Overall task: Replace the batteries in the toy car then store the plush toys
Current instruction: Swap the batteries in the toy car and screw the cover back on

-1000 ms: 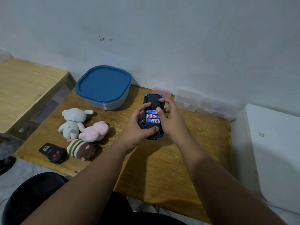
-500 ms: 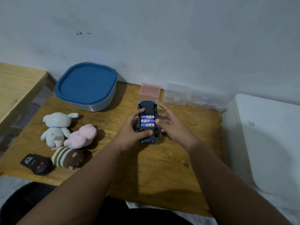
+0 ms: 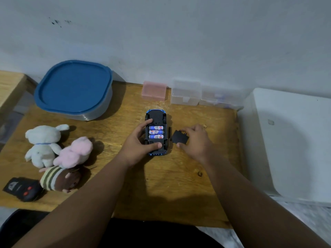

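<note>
Head view, looking down on the desk (image 3: pixel 161 185). Where's the toy car (image 3: pixel 155 116) from where you stand?

Middle of the desk, a bit nearer the back edge. It lies belly up with its bay uncovered, and three batteries (image 3: pixel 156 132) lie side by side across it.

And the hands?

The left hand (image 3: pixel 138 145) grips the car, with the thumb on its near end and the fingers curled over its left side. The right hand (image 3: pixel 195 140) is just right of the car. Its fingertips and thumb pinch a flat black battery cover (image 3: pixel 180 138).

Is that cover on the wood or lifted?

I can't tell from here. It's beside the car, not over the bay.

The plush toys?

All three are near the left edge, bunched up and touching. The white plush (image 3: pixel 43 140) is farthest back, the pink plush (image 3: pixel 75 153) leans against it, and the striped brown plush (image 3: pixel 59 178) is nearest the front. No hand is on them.

Anything else?

A black remote (image 3: pixel 21 188) with red buttons lies at the front left corner. A blue-lidded container (image 3: pixel 73 88), lid on, sits at the back left corner. Along the back edge are a pink box (image 3: pixel 154 90) and clear boxes (image 3: pixel 186 93). A white bin (image 3: pixel 290 140) stands off the right edge.
</note>
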